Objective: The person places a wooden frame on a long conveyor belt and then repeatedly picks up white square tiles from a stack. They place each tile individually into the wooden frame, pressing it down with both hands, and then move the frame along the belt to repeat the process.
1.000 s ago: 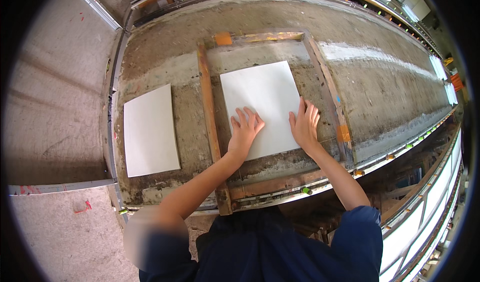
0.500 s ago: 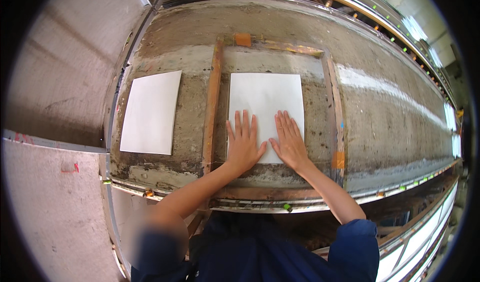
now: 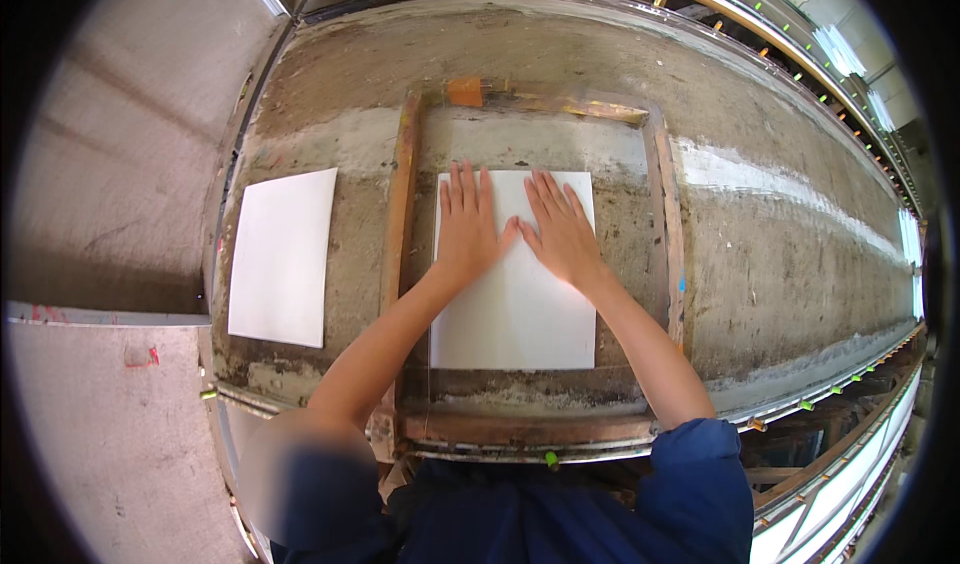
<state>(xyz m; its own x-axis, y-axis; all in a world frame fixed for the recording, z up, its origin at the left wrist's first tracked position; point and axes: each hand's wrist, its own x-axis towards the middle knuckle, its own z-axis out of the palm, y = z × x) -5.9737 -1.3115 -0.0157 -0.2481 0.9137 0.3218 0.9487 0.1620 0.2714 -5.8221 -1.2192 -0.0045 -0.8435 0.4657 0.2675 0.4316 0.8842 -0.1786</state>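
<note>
A white rectangular sheet point(image 3: 515, 314) lies flat on the stained table, inside a wooden screen-like frame point(image 3: 402, 184). My left hand point(image 3: 468, 219) rests palm down on the upper left part of the sheet, fingers stretched upward. On its upper right part lies my right hand point(image 3: 562, 229), also flat with fingers extended. The two thumbs almost meet near the sheet's middle. Neither hand grips anything. To the left of the frame, a second white sheet point(image 3: 282, 259) lies untouched on the table.
The long, worn table point(image 3: 790, 274) stretches away to the right. Rails with small green and orange clips point(image 3: 552, 459) run along its near and far edges. Orange tape point(image 3: 465, 91) sits on the frame's far left corner. A pale panel point(image 3: 110, 424) stands at the left.
Both hands have slid away from me over the sheet, from its near half to its far half, staying flat. The view has shifted slightly.
</note>
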